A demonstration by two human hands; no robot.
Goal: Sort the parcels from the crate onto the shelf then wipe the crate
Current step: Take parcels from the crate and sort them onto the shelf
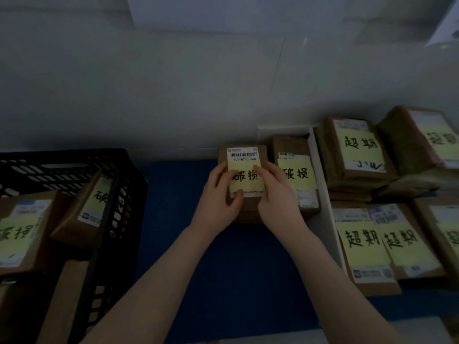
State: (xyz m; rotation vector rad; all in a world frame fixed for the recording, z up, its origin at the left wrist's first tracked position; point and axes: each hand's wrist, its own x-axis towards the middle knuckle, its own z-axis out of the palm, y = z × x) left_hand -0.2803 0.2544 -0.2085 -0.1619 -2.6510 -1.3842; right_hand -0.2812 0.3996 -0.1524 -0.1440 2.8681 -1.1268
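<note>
Parcel (246,157) is sitting in both your hands: your left hand (218,197) is gripping its left edge, thumb pressing the yellow note (248,181), your right hand (275,194) is curling round its right side. Well left of your grip the crate (119,189) is standing, a second parcel (288,145) just right.

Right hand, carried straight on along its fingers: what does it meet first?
The right hand grips the small brown cardboard parcel with the yellow note; past its far edge, probably only the pale grey wall, though depth is unclear.
</note>
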